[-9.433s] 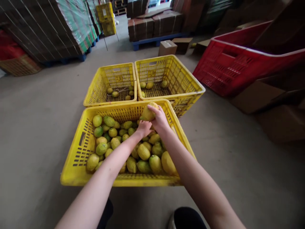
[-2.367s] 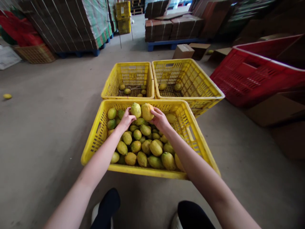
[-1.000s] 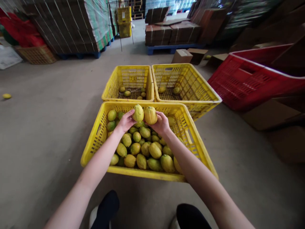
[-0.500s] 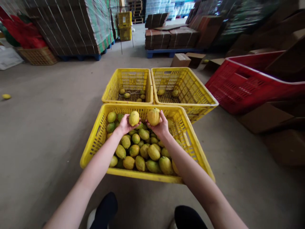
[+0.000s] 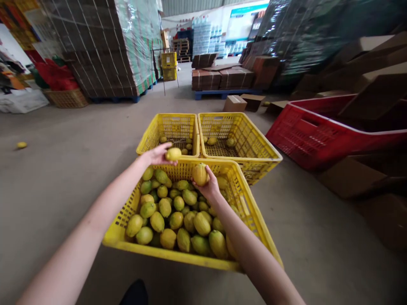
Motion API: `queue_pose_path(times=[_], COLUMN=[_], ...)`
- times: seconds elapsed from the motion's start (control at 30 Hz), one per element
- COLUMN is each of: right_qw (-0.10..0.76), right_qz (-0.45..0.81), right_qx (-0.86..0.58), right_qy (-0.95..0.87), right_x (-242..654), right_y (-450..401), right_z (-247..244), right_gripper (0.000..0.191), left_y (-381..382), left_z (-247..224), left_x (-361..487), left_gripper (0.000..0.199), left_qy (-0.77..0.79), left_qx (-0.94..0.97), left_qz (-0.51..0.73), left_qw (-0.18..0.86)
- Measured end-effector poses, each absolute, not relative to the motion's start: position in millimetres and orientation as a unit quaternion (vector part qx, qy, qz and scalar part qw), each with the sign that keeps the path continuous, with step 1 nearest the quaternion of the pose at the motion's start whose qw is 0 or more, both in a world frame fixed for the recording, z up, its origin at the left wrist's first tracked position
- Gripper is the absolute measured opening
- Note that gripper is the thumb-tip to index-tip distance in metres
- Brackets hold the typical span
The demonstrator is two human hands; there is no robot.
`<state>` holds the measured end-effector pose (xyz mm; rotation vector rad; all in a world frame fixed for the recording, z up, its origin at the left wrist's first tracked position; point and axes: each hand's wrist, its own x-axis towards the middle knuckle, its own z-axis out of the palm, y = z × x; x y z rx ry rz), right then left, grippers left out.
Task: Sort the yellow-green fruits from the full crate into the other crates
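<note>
My left hand (image 5: 156, 155) reaches over the far rim of the front yellow crate (image 5: 187, 253), beside the back-left yellow crate (image 5: 149, 134). A small yellow lemon (image 5: 173, 153) rests between its fingers. Above the front crate, my right hand (image 5: 211, 186) is wrapped round a larger, faintly striped lemon (image 5: 200, 174). Below both hands lie many yellow and green lemons (image 5: 176, 220), heaped in the front crate. A few lemons (image 5: 184, 151) sit on the floor of the back-left crate, partly hidden by my hand and the rim.
The back-right yellow crate (image 5: 267, 148) also has a few lemons (image 5: 212, 141) in it. To the right stand a red crate (image 5: 305, 135) and cardboard boxes (image 5: 352, 176). A loose lemon (image 5: 21, 145) lies on the floor at left. Wrapped pallet stacks (image 5: 95, 51) stand behind.
My left hand has moved forward and left with the small lemon, from above the heap to the back-left crate. My right hand keeps the larger lemon over the heap. The view has tilted up.
</note>
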<state>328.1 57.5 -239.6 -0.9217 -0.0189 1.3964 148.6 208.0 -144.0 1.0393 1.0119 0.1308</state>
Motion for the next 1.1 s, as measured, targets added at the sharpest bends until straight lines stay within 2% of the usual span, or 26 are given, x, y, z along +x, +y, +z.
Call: queue_pose_path(times=[0.07, 0.13, 0.23, 0.33, 0.43, 0.53, 0.6, 0.73, 0.83, 0.93, 1.0, 1.03, 1.1], right_qw=[0.662, 0.655, 0.637, 0.615, 0.573, 0.476, 0.377, 0.183, 0.129, 0.134, 0.169, 0.215, 0.359], right_qz=[0.621, 0.625, 0.631, 0.612, 0.58, 0.592, 0.605, 0.587, 0.592, 0.585, 0.561, 0.527, 0.38], right_qx=[-0.42, -0.425, -0.442, -0.49, -0.555, -0.59, -0.61, -0.647, -0.678, -0.723, -0.737, -0.75, -0.792], right_qy=[-0.006, -0.012, -0.031, -0.079, -0.166, -0.274, -0.346, -0.451, -0.417, -0.343, -0.337, -0.335, -0.317], right_x=[325.6, 325.2, 324.9, 317.9, 301.7, 282.5, 272.8, 273.2, 297.1, 337.5, 366.9, 380.6, 403.7], right_y=[56.8, 56.5, 57.1, 56.3, 51.0, 42.1, 35.2, 23.6, 27.7, 50.6, 74.2, 86.8, 110.1], right_z=[-237.9, -237.9, -242.6, -252.4, -262.5, -269.1, -271.7, -268.8, -248.4, -204.7, -168.8, -151.8, -123.6], right_gripper=[0.022, 0.022, 0.025, 0.024, 0.021, 0.023, 0.025, 0.022, 0.022, 0.026, 0.031, 0.028, 0.021], left_y=[226.6, 226.2, 197.8, 160.1, 133.7, 123.0, 122.0, 124.4, 125.2, 124.3, 123.5, 123.1, 122.8], left_z=[-126.4, -127.2, -158.5, -209.0, -258.2, -292.6, -304.9, -308.9, -305.6, -303.5, -302.7, -302.5, -302.0], left_x=[144.5, 138.8, 128.4, 116.6, 104.5, 95.8, 92.7, 89.4, 89.3, 91.6, 93.3, 94.0, 94.8], left_gripper=[0.056, 0.054, 0.037, 0.031, 0.028, 0.037, 0.041, 0.032, 0.025, 0.031, 0.034, 0.034, 0.036], left_qy=[0.497, 0.534, 0.563, 0.578, 0.576, 0.539, 0.519, 0.513, 0.508, 0.498, 0.493, 0.491, 0.49], left_qx=[0.458, 0.468, 0.541, 0.622, 0.664, 0.735, 0.757, 0.766, 0.778, 0.79, 0.795, 0.797, 0.798], left_qz=[0.201, 0.245, 0.158, 0.038, -0.002, -0.042, -0.06, -0.072, -0.088, -0.11, -0.129, -0.138, -0.152], left_qw=[0.709, 0.661, 0.604, 0.527, 0.477, 0.409, 0.394, 0.381, 0.36, 0.341, 0.329, 0.323, 0.316])
